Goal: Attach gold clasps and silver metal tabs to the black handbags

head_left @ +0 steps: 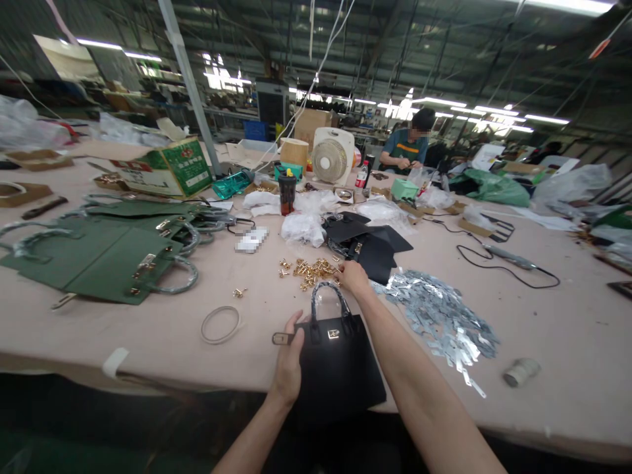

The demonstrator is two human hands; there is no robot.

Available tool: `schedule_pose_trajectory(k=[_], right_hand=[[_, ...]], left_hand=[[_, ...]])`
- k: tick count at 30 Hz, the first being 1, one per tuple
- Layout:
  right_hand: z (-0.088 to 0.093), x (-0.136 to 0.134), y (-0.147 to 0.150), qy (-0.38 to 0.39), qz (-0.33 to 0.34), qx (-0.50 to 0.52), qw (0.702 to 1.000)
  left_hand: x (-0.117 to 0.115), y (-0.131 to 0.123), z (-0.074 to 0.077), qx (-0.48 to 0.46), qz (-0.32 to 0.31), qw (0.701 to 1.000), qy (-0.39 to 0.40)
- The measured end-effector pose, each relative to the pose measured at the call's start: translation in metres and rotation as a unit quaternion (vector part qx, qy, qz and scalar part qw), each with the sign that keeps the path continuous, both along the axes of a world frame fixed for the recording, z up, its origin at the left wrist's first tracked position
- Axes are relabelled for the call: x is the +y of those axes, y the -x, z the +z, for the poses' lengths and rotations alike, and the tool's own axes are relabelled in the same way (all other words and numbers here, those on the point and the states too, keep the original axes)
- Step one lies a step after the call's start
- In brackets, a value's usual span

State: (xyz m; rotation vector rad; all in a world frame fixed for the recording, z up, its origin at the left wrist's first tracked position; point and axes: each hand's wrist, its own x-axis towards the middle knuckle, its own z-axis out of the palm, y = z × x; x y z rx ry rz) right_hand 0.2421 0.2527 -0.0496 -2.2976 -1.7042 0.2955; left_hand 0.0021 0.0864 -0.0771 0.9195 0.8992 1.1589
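Note:
A small black handbag (pixel 340 375) stands at the table's front edge, with a gold clasp on its face and a wrapped top handle. My left hand (pixel 290 365) grips its left side, thumb on the front, beside a strap end with a metal plate. My right hand (pixel 353 276) reaches past the handle to the right edge of a pile of small gold metal fittings (pixel 311 270). Its fingers are drawn together there; whatever they pinch is hidden. Right behind that hand lie black leather bag pieces (pixel 368 243).
Green leather bags (pixel 108 247) lie at the left. A heap of flat metal strips (pixel 439 313) and a thread spool (pixel 521 372) are at the right, beyond them a corded tool (pixel 511 257). Farther back stand a dark bottle (pixel 287 194), a fan (pixel 333 156) and a seated person (pixel 407 148).

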Motion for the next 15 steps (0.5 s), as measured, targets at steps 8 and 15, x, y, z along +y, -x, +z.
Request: schedule_pose_trajectory(k=[8,15], right_hand=[[0.001,-0.007,0.002,-0.018,-0.013,0.022,1.000],[0.004,-0.024,-0.009,-0.119,-0.008,0.156,0.980]], left_hand=[[0.000,0.003,0.004,0.024,0.013,1.000,-0.005],[-0.001,0.004,0.007,0.068,0.027,0.997,-0.016]])
